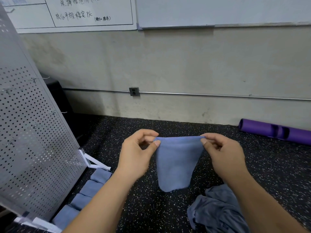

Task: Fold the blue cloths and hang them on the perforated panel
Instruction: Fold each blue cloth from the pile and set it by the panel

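Left hand [136,154] and right hand [226,154] each pinch a top corner of the blue cloth [176,163], which I hold right of the perforated panel [33,132]; looks soft, light, floppy, so corners suit.

Handwritten dark-marker text on whiteboard [87,15], upper left of view, inside ruled cell. Lower line reads approximately "核心平板稳定 PK". Small bracketed note just after it, too small to read. Upper line cut by frame edge, ends with "(2人)"; other characters unclear.
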A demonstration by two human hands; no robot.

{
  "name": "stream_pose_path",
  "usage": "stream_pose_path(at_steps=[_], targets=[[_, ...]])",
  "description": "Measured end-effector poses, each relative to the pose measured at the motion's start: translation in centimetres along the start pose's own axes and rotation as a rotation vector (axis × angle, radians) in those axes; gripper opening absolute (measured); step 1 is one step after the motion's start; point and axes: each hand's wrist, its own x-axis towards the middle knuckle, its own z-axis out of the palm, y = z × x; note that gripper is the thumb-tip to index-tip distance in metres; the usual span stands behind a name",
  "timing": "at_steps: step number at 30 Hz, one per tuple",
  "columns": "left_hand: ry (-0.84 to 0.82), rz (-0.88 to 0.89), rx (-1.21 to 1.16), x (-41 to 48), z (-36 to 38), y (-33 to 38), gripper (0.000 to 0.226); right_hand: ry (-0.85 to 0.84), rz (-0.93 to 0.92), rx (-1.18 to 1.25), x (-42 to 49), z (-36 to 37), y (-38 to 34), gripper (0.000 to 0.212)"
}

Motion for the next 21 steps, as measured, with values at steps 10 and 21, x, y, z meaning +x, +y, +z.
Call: stream_pose_path(at_steps=[10,21], targets=[[0.081,-0.092,-0.225,0.3,0.0,-0.3,0.021,-0.117,-0.015,0.081,-0.5,0.2,-1.2,0.010],[0.045,-0.148,-0.377,0.3,-0.1,-0.5,0.021,-0.161,0.052,0.427,-0.4,-0.2,-1.5,0.014]])
